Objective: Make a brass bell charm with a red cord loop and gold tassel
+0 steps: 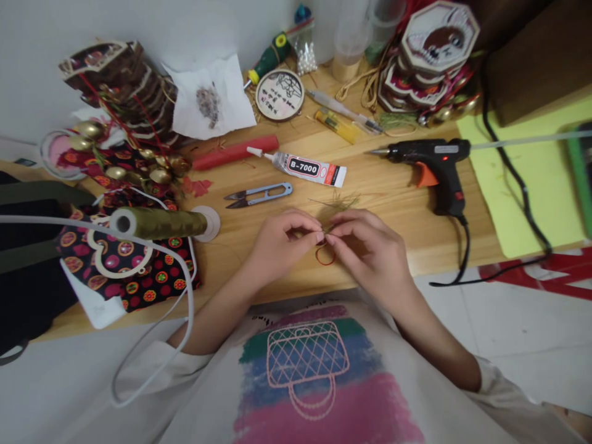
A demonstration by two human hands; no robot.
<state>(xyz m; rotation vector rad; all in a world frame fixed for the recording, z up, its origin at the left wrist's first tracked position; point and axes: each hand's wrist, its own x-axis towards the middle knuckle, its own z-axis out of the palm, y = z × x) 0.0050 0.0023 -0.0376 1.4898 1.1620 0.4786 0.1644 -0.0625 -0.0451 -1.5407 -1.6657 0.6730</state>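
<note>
My left hand [287,242] and my right hand [370,245] meet near the table's front edge, fingertips almost touching. Both pinch a thin dark thread [325,232], most of it hidden by the fingers. A small red loop of cord [325,255] hangs just below the fingertips. Beyond my knuckles lie loose green threads [340,200]. Blue thread snips [259,195] rest up and to the left of my hands, and a B-7000 glue tube [308,169] lies farther back. To the right, a black glue gun [428,154] with an orange trigger lies on its side.
A spool of olive thread [161,222] lies on patterned fabric [171,271] at left, with a white cable [189,296] looping past. Stacked wooden ornaments [120,80] stand behind. A red stick [235,152], an embroidered round piece [280,94] and yellow paper [499,209] lie about the table.
</note>
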